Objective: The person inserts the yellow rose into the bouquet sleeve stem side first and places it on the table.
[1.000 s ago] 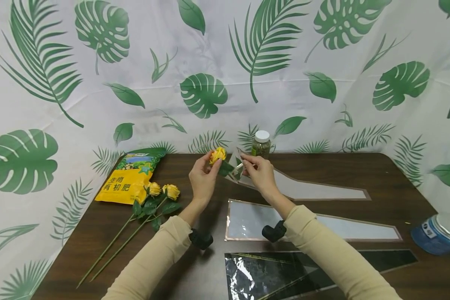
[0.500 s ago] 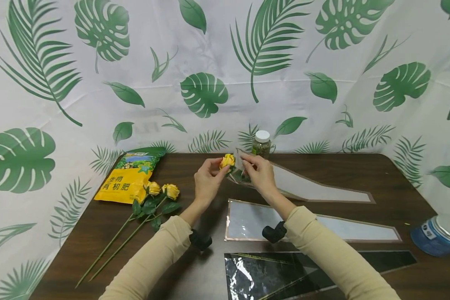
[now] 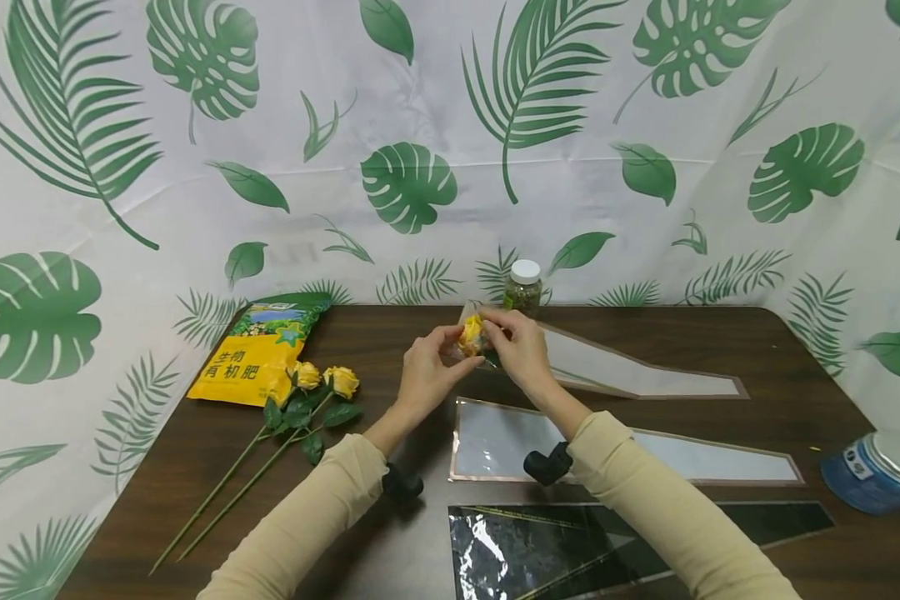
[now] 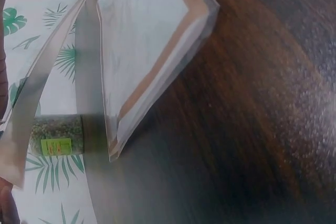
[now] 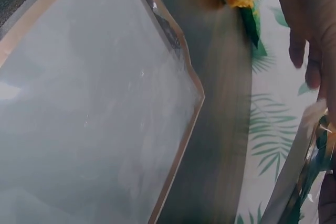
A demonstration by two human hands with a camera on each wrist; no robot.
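A yellow rose (image 3: 471, 335) is at the mouth of a flower sleeve (image 3: 611, 360) with clear film, white back and copper border. My left hand (image 3: 433, 367) holds the bloom, thumb below it and forefinger on its far side. With thumb and fingertips, my right hand (image 3: 523, 346) pinches the sleeve's edge beside the bloom. The stem is hidden inside the sleeve, which slants right over the table. In the left wrist view the sleeve's white panel (image 4: 142, 40) hangs above the wood. The right wrist view shows the left hand (image 5: 320, 30) reaching in from the upper right.
Two yellow roses (image 3: 324, 382) lie at left by a yellow fertilizer bag (image 3: 247, 354). Nearer me lie another white sleeve (image 3: 506, 437) and a black sleeve (image 3: 525, 546). A white-capped jar (image 3: 523, 287) stands behind my hands, a blue tin (image 3: 873, 475) at right.
My left hand has moved right with the rose, bringing the bloom up against the sleeve's mouth; its thumb and forefinger have spread wider. The right hand has stayed at the sleeve's edge.
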